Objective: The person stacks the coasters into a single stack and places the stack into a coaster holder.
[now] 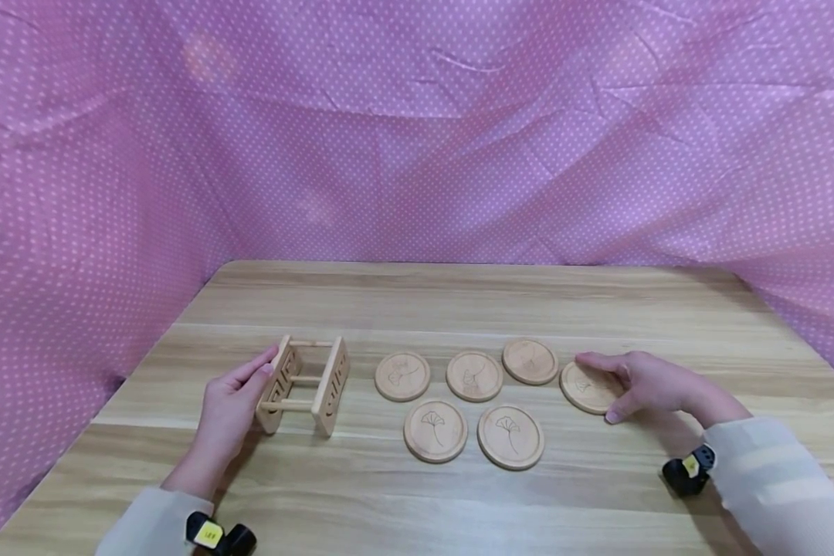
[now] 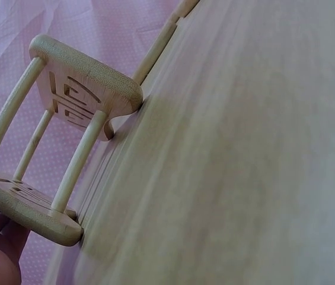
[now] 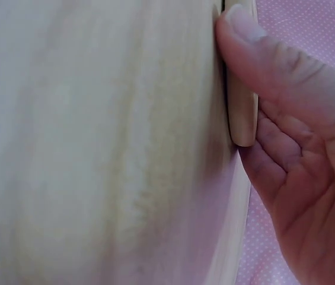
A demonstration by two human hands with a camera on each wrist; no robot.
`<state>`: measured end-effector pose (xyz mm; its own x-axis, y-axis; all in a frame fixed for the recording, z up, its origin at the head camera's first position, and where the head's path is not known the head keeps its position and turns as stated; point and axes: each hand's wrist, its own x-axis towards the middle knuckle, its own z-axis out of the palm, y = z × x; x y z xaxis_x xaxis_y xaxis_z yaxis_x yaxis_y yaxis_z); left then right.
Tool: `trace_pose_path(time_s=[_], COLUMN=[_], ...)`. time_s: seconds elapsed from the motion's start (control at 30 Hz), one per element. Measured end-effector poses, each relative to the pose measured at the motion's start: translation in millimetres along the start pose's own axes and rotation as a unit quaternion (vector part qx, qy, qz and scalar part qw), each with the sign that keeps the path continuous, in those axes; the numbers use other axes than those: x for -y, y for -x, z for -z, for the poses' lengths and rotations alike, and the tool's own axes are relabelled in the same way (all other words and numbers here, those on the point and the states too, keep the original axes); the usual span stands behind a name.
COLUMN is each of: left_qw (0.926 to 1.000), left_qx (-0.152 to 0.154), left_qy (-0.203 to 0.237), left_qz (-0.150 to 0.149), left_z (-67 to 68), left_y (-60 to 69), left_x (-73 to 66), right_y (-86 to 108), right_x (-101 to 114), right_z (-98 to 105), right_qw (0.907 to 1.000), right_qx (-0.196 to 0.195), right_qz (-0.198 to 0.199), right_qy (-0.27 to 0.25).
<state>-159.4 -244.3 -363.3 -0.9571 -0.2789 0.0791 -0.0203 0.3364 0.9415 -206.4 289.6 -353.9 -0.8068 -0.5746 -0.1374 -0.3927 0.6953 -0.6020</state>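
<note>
A wooden rack with two carved side panels joined by round rods stands on the table's left part. My left hand holds its left panel, thumb and fingers at the outer face; in the left wrist view the hand is at the rack's lower panel. On the right, my right hand grips a round wooden coaster by its edge, the coaster lying on the table. The right wrist view shows the thumb of the hand on the coaster's rim.
Between the hands lie several more coasters with engraved flower lines: a back row and two nearer ones, a left coaster and a right coaster. Pink dotted cloth hangs behind the wooden table.
</note>
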Motion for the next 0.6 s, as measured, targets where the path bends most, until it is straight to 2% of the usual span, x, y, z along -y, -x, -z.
trace_pose_path(time_s=[0.3, 0.6], left_qw=[0.9999, 0.9999], left_qx=[0.002, -0.007], left_qy=[0.011, 0.010], left_qz=[-0.002, -0.002], left_z=[0.0, -0.8], left_y=[-0.5, 0.1], left_x=[0.7, -0.3], right_y=[-0.5, -0.1], right_x=[1.8, 6.5], right_z=[1.7, 2.3], right_qw=[0.9998, 0.9999], right_qx=[-0.001, -0.001], right_qz=[-0.010, -0.012], right_qy=[0.020, 0.008])
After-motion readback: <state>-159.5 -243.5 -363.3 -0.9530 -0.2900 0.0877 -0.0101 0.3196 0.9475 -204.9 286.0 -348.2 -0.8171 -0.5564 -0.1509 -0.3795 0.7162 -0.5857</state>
